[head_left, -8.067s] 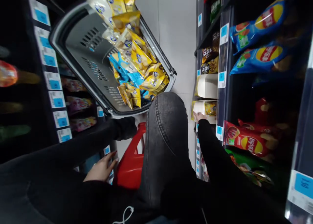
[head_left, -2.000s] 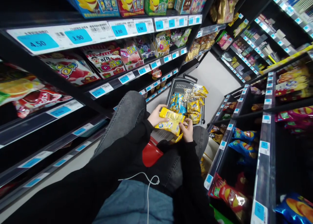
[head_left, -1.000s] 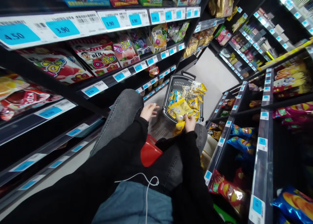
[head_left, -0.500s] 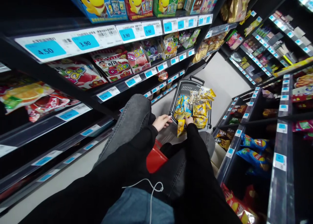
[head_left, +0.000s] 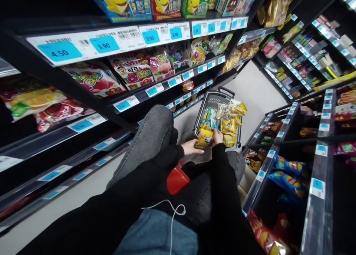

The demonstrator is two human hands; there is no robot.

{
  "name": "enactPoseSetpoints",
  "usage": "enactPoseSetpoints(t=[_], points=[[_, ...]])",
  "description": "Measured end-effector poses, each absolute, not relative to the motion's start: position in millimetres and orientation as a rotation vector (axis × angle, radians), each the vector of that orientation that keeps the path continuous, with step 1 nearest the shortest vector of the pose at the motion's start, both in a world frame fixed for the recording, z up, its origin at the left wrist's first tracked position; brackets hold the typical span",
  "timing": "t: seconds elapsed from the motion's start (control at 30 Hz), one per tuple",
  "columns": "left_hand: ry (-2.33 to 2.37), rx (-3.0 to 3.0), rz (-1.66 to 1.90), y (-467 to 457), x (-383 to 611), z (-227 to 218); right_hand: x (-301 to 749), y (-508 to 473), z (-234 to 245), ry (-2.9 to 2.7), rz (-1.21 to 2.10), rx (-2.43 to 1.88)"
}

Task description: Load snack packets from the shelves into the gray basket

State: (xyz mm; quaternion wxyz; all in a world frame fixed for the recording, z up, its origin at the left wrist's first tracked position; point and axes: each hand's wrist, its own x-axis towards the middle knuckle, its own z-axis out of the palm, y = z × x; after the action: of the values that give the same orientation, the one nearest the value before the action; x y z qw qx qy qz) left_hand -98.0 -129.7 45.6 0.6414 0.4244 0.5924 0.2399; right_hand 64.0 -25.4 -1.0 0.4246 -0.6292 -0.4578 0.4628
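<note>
Between my two hands is a yellow snack bag [head_left: 205,137], at the near end of a dark shopping basket [head_left: 198,116]. My right hand [head_left: 218,137] pinches the bag's right edge. Fingers of my left hand [head_left: 192,146] close on its lower left side, the thumb partly out of sight. Inside the basket lie several more yellow snack bags [head_left: 228,124], heaped to the right. Blue snack packets [head_left: 210,116] fill the left part of the basket.
Shelves of gummy candy bags [head_left: 135,72] run along my left, with price tags on their edges. To my right, a low rack holds blue chip bags [head_left: 287,175]. A red stool [head_left: 178,179] is between my legs. Pale floor [head_left: 253,82] extends beyond the basket.
The right hand has raised and turned the yellow bag so its printed front faces up. My left hand has left the basket rim and moved right onto the bag.
</note>
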Motion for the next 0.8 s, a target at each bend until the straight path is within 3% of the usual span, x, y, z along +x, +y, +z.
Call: enactPoseSetpoints(t=[0.17,0.33,0.43,0.8], points=[[1.167,0.515,0.852,-128,-106,63,53,-43,36,-0.983,1.172,-1.41],[0.806,0.264,0.688,-131,-109,75,58,-62,65,-0.928,1.418,-0.988],[0.646,0.327,0.788,-135,-102,79,59,-68,70,-1.092,1.387,-1.115],[1.078,0.945,1.248,-120,-110,69,97,-87,74,-1.296,1.339,-1.163]])
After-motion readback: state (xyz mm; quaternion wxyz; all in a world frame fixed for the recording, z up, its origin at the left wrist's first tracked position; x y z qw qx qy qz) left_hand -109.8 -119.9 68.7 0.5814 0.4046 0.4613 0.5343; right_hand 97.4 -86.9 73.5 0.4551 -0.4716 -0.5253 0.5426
